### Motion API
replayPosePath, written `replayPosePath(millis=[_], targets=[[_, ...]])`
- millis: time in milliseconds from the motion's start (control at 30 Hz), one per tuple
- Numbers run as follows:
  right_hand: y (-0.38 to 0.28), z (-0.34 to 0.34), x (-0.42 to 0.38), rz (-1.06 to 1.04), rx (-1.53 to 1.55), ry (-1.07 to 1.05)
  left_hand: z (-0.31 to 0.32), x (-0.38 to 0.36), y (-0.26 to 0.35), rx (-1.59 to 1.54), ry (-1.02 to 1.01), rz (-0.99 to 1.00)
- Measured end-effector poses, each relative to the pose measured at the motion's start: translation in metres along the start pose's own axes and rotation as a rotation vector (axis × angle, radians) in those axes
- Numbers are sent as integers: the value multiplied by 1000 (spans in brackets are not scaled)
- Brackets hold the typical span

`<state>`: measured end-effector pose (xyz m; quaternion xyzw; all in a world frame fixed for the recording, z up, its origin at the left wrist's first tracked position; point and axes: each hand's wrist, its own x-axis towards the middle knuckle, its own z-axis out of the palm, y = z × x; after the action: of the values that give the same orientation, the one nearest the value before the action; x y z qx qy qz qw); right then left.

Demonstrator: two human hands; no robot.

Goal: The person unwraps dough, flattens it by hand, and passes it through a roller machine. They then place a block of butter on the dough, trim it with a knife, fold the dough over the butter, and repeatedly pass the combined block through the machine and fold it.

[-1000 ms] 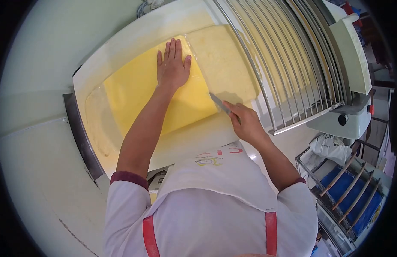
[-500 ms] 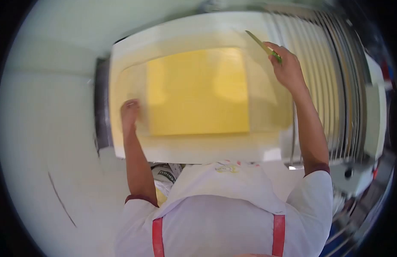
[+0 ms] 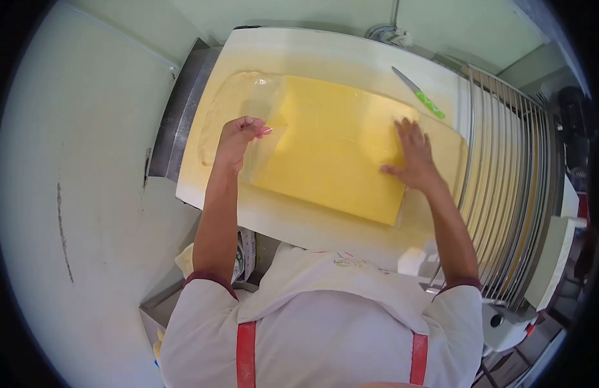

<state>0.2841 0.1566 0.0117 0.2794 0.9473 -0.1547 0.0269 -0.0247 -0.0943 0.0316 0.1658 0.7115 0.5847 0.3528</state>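
A large yellow slab lies on a wider sheet of pale dough on the white table. Clear plastic film shows along the slab's left edge. My left hand pinches this film near that edge, its fingers closed. Spread over the right part of the slab, my right hand rests with fingers apart and holds nothing. A knife with a green handle lies behind my right hand, its blade pointing away to the back left.
A rack of metal bars stands along the table's right side. Dark metal borders the left end of the white table. Behind the table, a coiled cable sits by the wall.
The knife has left my right hand and now lies on the table. My right hand has come down onto the slab. My left hand has moved to the film. The camera view has turned.
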Motion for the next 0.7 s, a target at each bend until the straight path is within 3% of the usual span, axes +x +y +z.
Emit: replayPosePath(millis=[67, 200, 300, 467, 567, 667, 700], targets=[[-12, 13, -19, 48, 60, -14, 0, -22, 5, 46, -18, 108], [-24, 28, -34, 43, 86, 184, -16, -95, 10, 50, -112, 368], [-46, 25, -46, -127, 52, 275, -44, -136, -15, 108, -188, 503], [-91, 22, -119, -272, 15, 266, -100, -168, -64, 234, -213, 458], [-150, 64, -207, -190, 38, 83, -142, -173, -104, 462, -292, 319], [-184, 74, -221, -14, 192, 68, -152, -162, -106, 583, -402, 262], [-188, 66, -219, 42, 234, 69, -153, -156, -98, 536, -341, 281]])
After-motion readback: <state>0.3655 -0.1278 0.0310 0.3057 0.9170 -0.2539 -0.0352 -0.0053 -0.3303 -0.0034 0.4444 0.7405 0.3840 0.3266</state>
